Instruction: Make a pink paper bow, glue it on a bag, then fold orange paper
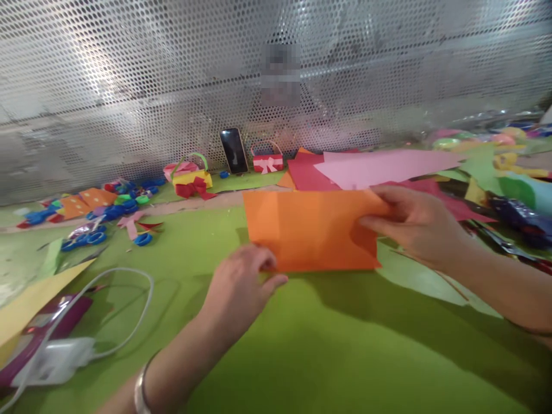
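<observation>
A sheet of orange paper (319, 230), with faint upright creases, is held up in front of me above the green tabletop (276, 345). My right hand (414, 224) pinches its right side, thumb in front and fingers at the upper edge and behind. At the lower left corner, my left hand (241, 282) has its curled fingers on the paper, with the thumb just below the bottom edge. That corner is hidden by the hand.
Pink paper (383, 164) and red sheets lie behind. Small paper baskets, one yellow (194, 181) and one red (267, 163), stand by a phone (234, 150). Blue-handled scissors (86, 238) and a white charger (60, 359) with its cable are left. A perforated metal panel (172, 69) closes the back.
</observation>
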{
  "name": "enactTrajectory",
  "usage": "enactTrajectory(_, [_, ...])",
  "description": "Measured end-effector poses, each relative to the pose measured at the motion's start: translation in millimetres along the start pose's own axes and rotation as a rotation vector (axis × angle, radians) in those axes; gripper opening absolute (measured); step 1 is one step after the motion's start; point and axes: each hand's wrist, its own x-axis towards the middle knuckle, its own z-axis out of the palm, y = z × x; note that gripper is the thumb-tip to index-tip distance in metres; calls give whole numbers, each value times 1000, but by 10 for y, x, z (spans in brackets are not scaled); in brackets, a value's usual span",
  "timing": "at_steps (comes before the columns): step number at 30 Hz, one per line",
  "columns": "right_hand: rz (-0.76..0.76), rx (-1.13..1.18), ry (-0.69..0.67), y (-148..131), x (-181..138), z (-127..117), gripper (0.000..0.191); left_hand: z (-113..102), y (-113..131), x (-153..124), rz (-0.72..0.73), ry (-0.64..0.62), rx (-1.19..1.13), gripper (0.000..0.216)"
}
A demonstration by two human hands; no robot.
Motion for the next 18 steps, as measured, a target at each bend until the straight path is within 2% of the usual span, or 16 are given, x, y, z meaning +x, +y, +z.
enactTrajectory(3, [63, 241, 99, -12, -15, -95, 15, -18, -111, 56, -137, 362, -22, 39])
enactTrajectory(6, [35, 355, 185, -16, -8, -146, 17, -38, -195, 111, -145, 532, -138, 61])
enactTrajectory(8, [-3, 322, 172, -45, -4, -162, 15, -39, -213, 135, -145, 537, -272, 76])
enactTrajectory(9, [-26, 299, 141, -66, -2, -170, 12, -35, -215, 142, -131, 510, -351, 76])
enactTrajectory(11, [-100, 257, 61, -96, 7, -194, 9, -16, -217, 152, -79, 433, -471, 54])
enactTrajectory(13, [-196, 185, -30, -86, 29, -236, 9, 9, -223, 158, -30, 380, -513, 23])
enactTrajectory(14, [-230, 102, -63, -61, 44, -262, 9, 23, -227, 159, -18, 367, -518, 14])
enactTrajectory(18, [-208, -388, -94, 84, 84, -348, 8, 63, -206, 152, 10, 319, -478, 19])
